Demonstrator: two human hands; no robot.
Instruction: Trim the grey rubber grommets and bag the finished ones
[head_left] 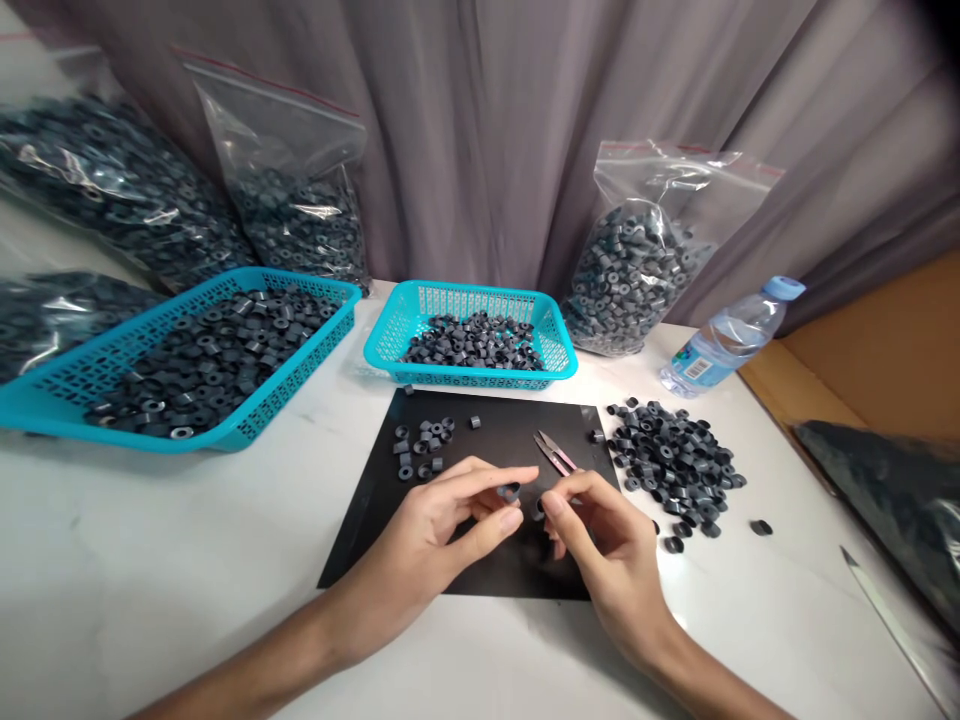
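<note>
Between the thumb and forefinger of my left hand sits a small dark grey ring-shaped cap. My right hand pinches another small dark cap, mostly covered by its fingers. Both hands are held close together, apart from each other, above a black mat. Just beyond the right fingers lies a pair of pink-handled thread snips with the blades pointing away. On the mat's left part rests a loose group of grey caps. A pile of similar caps spreads on the table right of the mat.
Two blue baskets, one at the left and one behind the mat, hold many caps. Zip bags of caps stand at the back left and back right. A water bottle stands tilted-looking at right, near a pointed blade.
</note>
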